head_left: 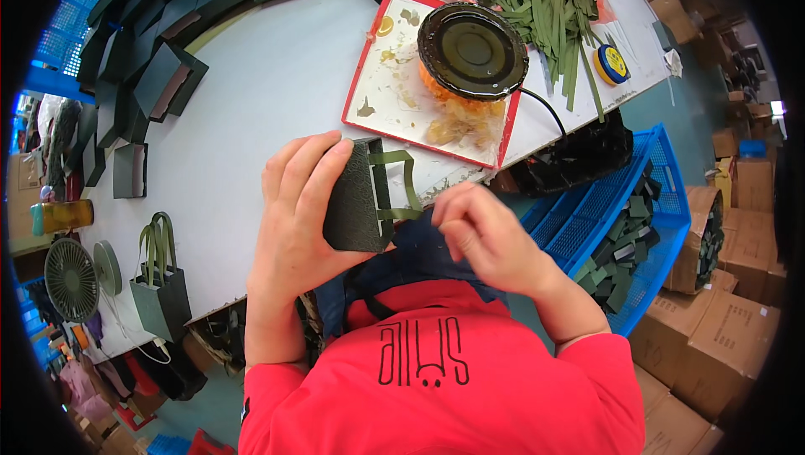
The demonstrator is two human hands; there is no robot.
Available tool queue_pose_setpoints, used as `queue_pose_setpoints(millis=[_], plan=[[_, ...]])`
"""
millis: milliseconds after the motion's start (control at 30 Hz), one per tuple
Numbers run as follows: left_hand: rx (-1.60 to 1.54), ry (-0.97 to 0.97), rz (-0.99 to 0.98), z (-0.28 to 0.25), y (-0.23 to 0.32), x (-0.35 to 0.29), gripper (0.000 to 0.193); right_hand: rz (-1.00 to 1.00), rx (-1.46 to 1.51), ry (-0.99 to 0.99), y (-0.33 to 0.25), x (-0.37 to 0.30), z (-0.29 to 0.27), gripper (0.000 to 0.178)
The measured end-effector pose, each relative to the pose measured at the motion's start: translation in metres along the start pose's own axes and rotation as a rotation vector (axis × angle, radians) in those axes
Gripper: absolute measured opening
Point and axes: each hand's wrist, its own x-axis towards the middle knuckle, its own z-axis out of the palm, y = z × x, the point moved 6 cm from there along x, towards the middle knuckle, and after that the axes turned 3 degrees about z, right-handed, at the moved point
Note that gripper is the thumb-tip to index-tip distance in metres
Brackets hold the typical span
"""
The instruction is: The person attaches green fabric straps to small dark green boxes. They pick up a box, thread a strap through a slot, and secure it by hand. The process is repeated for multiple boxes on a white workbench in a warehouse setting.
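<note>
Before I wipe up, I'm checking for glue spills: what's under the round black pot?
The round black pot stands on a red-edged white tray, beside yellowish glue blobs. The tray surface directly beneath it is hidden.

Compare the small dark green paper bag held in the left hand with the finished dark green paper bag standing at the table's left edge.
The held dark green paper bag is gripped by the left hand and tilted; the standing dark green paper bag rests upright, untouched. The held bag shows one green ribbon handle with the right hand at it; the standing bag's handles loop above its top. Both are dark green with green ribbon handles.
</note>
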Motion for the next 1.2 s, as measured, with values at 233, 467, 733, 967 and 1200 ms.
queue_pose_setpoints(millis=[233,467,733,967,1200], plan=[[-0.036,0.037,-0.032,-0.007,-0.002,-0.001,0.099,0.076,0.129,0.551,0.015,-0.018,-0.077,0.012],[0.278,-0.079,-0.395,-0.020,-0.033,-0.018,0.089,0.101,-0.288,0.988,0.045,-0.033,-0.177,0.014],[0.193,-0.098,-0.721,-0.043,-0.082,-0.052,0.041,0.209,-0.743,0.959,0.069,-0.033,-0.207,0.020],[-0.047,-0.024,-0.958,-0.052,-0.116,-0.077,0.015,0.257,-0.744,1.205,0.103,-0.031,-0.240,0.033],[0.154,0.328,-0.245,-0.077,-0.070,-0.046,0.031,0.434,-0.654,1.113,0.128,-0.038,-0.250,0.033]])
